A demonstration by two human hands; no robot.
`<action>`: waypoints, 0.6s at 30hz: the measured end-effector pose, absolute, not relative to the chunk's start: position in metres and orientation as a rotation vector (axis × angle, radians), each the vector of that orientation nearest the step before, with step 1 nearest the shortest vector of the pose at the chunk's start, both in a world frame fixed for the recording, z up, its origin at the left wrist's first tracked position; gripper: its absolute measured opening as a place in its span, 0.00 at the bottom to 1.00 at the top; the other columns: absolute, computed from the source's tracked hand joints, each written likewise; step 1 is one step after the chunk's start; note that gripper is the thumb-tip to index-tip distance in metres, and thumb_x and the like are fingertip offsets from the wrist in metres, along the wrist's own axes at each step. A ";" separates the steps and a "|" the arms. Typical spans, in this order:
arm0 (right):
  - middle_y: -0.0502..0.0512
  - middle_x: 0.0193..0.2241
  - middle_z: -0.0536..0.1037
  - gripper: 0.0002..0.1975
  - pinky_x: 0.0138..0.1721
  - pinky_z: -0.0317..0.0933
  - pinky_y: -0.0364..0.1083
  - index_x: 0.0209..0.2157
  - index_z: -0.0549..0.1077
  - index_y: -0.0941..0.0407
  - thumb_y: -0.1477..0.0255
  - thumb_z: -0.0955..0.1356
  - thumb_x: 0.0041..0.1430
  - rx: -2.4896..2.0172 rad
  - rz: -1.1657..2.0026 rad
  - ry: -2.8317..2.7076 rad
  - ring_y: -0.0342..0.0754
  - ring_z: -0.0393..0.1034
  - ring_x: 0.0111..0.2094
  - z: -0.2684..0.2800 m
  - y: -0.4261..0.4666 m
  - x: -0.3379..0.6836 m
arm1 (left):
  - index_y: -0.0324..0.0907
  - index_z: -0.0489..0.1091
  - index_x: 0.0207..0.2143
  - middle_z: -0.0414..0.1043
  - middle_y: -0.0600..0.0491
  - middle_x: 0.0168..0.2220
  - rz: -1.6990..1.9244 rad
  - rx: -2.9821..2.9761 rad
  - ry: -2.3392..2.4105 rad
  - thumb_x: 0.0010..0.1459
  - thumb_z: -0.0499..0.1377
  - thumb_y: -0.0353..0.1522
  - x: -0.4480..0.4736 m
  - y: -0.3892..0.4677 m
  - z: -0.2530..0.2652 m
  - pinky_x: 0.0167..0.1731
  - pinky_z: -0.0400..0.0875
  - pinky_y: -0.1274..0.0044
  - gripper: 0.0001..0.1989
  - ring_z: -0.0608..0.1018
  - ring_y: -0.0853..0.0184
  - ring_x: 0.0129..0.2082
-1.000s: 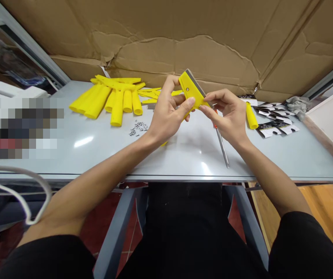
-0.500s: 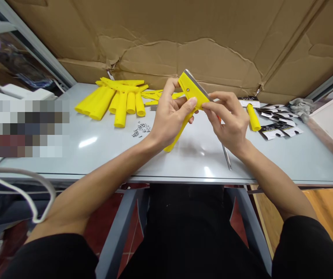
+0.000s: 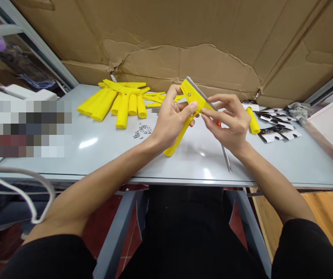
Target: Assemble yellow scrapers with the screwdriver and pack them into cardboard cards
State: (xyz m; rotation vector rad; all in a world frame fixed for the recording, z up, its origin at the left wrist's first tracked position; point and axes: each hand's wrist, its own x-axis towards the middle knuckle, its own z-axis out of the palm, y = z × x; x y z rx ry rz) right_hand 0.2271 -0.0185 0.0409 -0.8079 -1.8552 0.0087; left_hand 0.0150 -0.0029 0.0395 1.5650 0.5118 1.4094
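Observation:
A yellow scraper (image 3: 195, 95) with a grey metal blade along its head is raised above the table, tilted, its handle slanting down to the left. My left hand (image 3: 172, 118) grips it where head and handle meet, thumb on the front. One screw shows in the head. The fingertips of my right hand (image 3: 227, 120) are pinched against the head's lower end; whatever lies between them is too small to make out. Below that hand a screwdriver (image 3: 226, 159) shows its metal shaft and a bit of red handle; the hand partly hides it.
Several yellow scraper handles (image 3: 121, 108) are piled at the back left, near thin yellow pieces (image 3: 154, 97). Loose screws (image 3: 143, 130) lie left of my hands. On the right are a yellow tube (image 3: 252, 121), black-and-white cards (image 3: 278, 132) and a grey rag (image 3: 299, 112). Cardboard (image 3: 183, 35) stands behind.
The view has shifted slightly. Both hands stay at the scraper, with the right fingertips still pinched at the lower end of its head.

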 end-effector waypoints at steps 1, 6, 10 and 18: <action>0.59 0.57 0.81 0.14 0.38 0.83 0.53 0.44 0.88 0.47 0.53 0.77 0.71 -0.807 0.022 -1.848 0.51 0.79 0.48 0.041 -0.019 0.226 | 0.53 0.67 0.55 0.85 0.51 0.45 1.408 1.561 0.511 0.68 0.75 0.53 0.015 -0.003 0.039 0.29 0.78 0.73 0.27 0.86 0.61 0.40; 0.58 0.55 0.81 0.13 0.39 0.82 0.52 0.45 0.87 0.48 0.55 0.75 0.74 -0.778 -0.007 -1.808 0.48 0.79 0.45 0.040 -0.021 0.222 | 0.52 0.67 0.55 0.86 0.50 0.47 1.433 1.552 0.519 0.68 0.75 0.52 0.016 -0.003 0.037 0.29 0.78 0.74 0.27 0.86 0.63 0.38; 0.58 0.55 0.82 0.11 0.44 0.83 0.52 0.46 0.86 0.47 0.56 0.74 0.75 -0.807 -0.119 -1.805 0.52 0.80 0.53 0.039 -0.023 0.220 | 0.52 0.66 0.55 0.86 0.50 0.46 1.428 1.568 0.534 0.68 0.75 0.52 0.016 -0.005 0.038 0.29 0.78 0.74 0.27 0.86 0.63 0.39; 0.58 0.52 0.82 0.12 0.43 0.83 0.51 0.45 0.87 0.48 0.59 0.72 0.77 -0.755 -0.115 -1.795 0.49 0.79 0.50 0.044 -0.027 0.220 | 0.51 0.67 0.55 0.86 0.51 0.44 1.486 1.581 0.553 0.68 0.75 0.52 0.019 -0.007 0.038 0.28 0.76 0.75 0.27 0.85 0.64 0.36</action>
